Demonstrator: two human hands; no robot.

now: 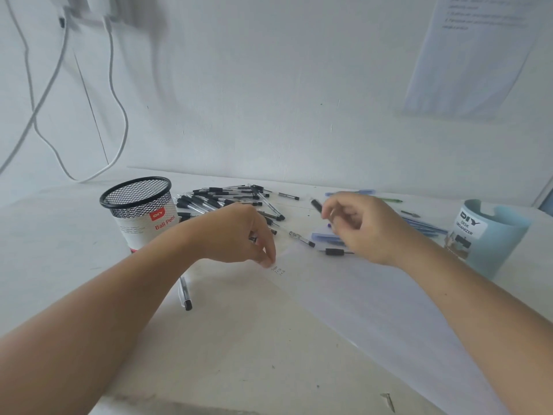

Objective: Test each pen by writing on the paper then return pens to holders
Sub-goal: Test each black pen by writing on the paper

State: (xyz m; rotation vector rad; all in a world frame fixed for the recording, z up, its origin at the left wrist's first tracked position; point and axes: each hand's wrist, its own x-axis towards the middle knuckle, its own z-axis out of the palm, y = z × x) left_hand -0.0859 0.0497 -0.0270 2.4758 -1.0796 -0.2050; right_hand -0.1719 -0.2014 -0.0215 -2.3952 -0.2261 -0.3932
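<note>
A screw [388, 401] is lying at 5 o'clock on the white table [239, 354]. The paper [374, 310] is stretching from that corner up to the centre. A stray pen [185, 295] is lying just off its edge at 8 o'clock, under the left forearm.

The left hand [248, 235] is reaching in from 8 o'clock, its fingers bent down and bunched at the paper's upper corner. Whether they are pinching the sheet or only pressing it, I cannot tell. Small scribbles [277, 271] are sitting on the paper just at 5 o'clock of those fingertips.

The right hand [359, 229] is hovering above the paper's far edge, blurred and curled round a pen [316, 205]. The pen's black end is sticking out toward 11 o'clock.

Beyond the left hand, a pile [227, 202] of black-capped pens is lying loose on the table. At the pile's 9 o'clock a mesh cup [140, 211] is standing upright, its label reading "Ball Pens". Blue pens [419, 226] are lying behind the right hand. At 3 o'clock a blue cup [490, 235] is showing "DIY DESK ORGANIZER".

The white wall [269, 85] is rising behind the table. Cables [116, 115] are hanging at 10 o'clock. A notice [466, 55] is hanging at 1 o'clock, its text too blurred to read.
</note>
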